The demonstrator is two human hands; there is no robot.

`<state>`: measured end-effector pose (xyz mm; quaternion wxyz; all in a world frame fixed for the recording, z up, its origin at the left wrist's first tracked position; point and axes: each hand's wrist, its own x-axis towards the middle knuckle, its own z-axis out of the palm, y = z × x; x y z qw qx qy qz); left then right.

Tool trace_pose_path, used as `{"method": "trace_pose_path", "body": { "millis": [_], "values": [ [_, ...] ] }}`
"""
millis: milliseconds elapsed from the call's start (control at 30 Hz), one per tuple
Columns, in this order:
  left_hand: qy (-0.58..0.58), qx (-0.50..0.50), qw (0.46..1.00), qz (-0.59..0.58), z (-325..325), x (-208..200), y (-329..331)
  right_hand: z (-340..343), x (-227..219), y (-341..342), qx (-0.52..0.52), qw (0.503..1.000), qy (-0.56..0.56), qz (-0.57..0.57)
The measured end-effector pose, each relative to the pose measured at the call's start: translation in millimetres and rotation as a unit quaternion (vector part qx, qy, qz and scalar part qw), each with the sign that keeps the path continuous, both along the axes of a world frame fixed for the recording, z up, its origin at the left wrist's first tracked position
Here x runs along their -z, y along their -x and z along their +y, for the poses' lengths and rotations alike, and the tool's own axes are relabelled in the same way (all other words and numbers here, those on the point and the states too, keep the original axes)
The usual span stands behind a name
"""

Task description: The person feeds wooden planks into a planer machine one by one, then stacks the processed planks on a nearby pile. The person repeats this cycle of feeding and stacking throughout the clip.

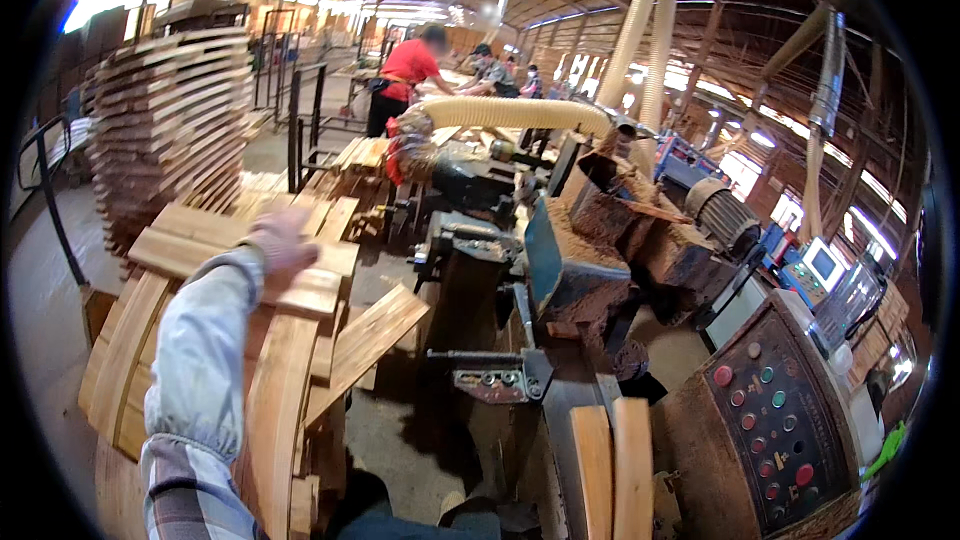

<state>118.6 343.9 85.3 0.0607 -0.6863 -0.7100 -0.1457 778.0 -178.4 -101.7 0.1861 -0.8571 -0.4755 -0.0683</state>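
My left hand [284, 245] reaches out over a stack of wooden boards on the left, its sleeved forearm coming up from the lower edge. Motion smears the fingers, so their grip is unclear. Right under and beside the hand, short boards [190, 246] lie crosswise on the stack. Closer to me, longer boards [278, 390] run lengthwise, and a loose board [372, 345] juts out slantwise to the right. My right hand is out of view. Two narrow wooden pieces [592, 470] stand side by side on the machine bed at the lower middle.
A sawdust-covered woodworking machine [575, 265] fills the centre, with a ribbed hose [520, 115] above. To the right stands a control panel [765, 420] with coloured buttons. A tall plank stack [175, 130] rises at far left. A person in red [405, 75] bends over wood farther back.
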Motion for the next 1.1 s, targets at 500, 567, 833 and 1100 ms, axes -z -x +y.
{"method": "trace_pose_path", "body": {
  "millis": [500,567,833,1100],
  "values": [
    [0.140,-0.026,0.960,0.243,-55.2,-18.7,29.7,344.8,-13.7,40.8,-0.038,0.987,-0.134,0.077],
    [0.044,0.085,0.985,0.144,-98.4,-8.9,47.5,292.7,1.2,27.9,-0.120,0.977,-0.170,0.043],
    [0.182,-0.080,0.963,0.180,-143.7,14.2,56.9,44.4,-35.4,24.5,-0.047,0.998,0.039,-0.001],
    [0.139,-0.089,0.963,0.213,-176.6,-26.8,26.4,162.8,-39.6,2.7,-0.250,0.964,-0.052,-0.071]
  ]
}}
